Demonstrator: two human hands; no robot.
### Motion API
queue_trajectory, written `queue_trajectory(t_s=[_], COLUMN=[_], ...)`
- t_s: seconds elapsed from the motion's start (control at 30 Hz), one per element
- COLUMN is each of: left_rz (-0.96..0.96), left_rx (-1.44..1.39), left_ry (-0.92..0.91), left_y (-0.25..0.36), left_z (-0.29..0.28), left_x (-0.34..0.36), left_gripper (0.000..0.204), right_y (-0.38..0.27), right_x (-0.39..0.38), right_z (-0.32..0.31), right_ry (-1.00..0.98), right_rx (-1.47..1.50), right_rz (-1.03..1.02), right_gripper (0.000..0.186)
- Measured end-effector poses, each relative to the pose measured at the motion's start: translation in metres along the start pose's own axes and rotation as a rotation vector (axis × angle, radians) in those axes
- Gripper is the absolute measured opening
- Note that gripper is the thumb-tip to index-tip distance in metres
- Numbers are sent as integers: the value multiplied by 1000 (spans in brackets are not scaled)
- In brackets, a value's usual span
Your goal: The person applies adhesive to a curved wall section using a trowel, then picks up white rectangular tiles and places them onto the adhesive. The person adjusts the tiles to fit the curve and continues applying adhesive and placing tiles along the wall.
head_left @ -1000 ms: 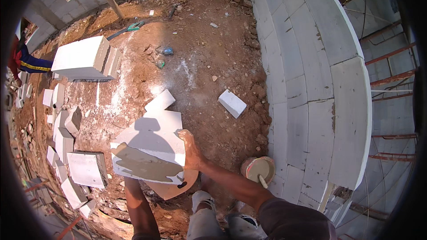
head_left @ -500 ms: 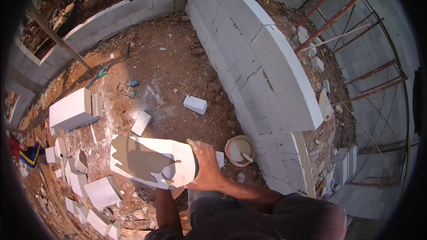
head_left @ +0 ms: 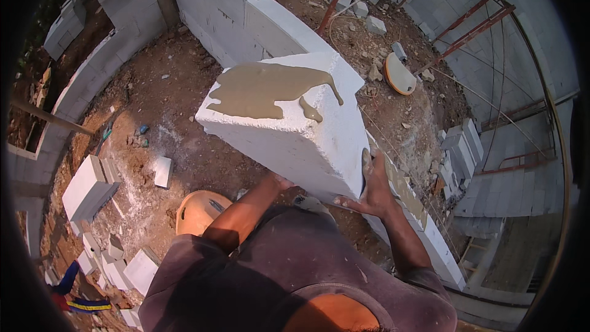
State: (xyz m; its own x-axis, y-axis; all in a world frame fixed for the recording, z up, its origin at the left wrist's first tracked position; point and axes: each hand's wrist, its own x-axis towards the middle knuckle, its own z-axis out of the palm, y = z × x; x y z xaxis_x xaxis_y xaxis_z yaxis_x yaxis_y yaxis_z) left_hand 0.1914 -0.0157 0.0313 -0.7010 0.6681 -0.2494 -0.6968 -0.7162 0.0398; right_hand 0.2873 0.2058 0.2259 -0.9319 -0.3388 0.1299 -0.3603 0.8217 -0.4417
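Observation:
A large white aerated block (head_left: 276, 147) is raised between my hands, tilted, with wet grey mortar (head_left: 261, 89) spread in an irregular patch over its upper face. My left hand (head_left: 281, 181) grips it from below, fingers partly hidden behind it. My right hand (head_left: 369, 187) clasps its lower right end, thumb and fingers against the block. Just right of that hand, a lower stretch of block wall (head_left: 439, 249) carries grey mortar along its top. An orange plastic object (head_left: 192, 212) with a handle slot lies beside my left forearm.
A taller block wall (head_left: 215, 12) runs away behind the held block. Loose blocks (head_left: 86, 190) lie on the dirt at left, near a co-worker's blue-trousered leg (head_left: 67, 280) at bottom left. Red scaffolding (head_left: 479, 24), more blocks (head_left: 458, 154) and an orange-rimmed pan (head_left: 399, 74) are at right.
Both hands have lifted and swung the block to the right and upward, beside the wall. My view has turned right, bringing the scaffolding side further in.

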Motion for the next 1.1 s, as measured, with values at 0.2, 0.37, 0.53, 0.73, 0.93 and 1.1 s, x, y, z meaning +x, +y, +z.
queue_trajectory(t_s=[0.2, 0.37, 0.53, 0.73, 0.93, 1.1], left_rz=[-232, -358, -59, 196, 557, 306], left_rx=[249, 226, 1095, 746, 544, 620], left_ry=[-17, -45, -94, 737, 1684, 1953], left_y=[-106, -211, -246, -112, -96, -199], left_z=[84, 144, 70, -125, -332, -379], left_x=[55, 135, 218, 42, -291, -383], left_gripper=[49, 55, 68, 53, 27, 39], right_y=[38, 98, 165, 258, 319, 314], right_x=[-52, -96, -94, -116, -99, -70], right_z=[-89, -181, -222, -211, -190, -192], right_ry=[38, 118, 59, -61, -256, -308], right_rx=[-44, 25, -67, -176, -152, -108], right_rz=[91, 306, 326, 443, 479, 463], right_gripper=[123, 114, 112, 116, 119, 117])
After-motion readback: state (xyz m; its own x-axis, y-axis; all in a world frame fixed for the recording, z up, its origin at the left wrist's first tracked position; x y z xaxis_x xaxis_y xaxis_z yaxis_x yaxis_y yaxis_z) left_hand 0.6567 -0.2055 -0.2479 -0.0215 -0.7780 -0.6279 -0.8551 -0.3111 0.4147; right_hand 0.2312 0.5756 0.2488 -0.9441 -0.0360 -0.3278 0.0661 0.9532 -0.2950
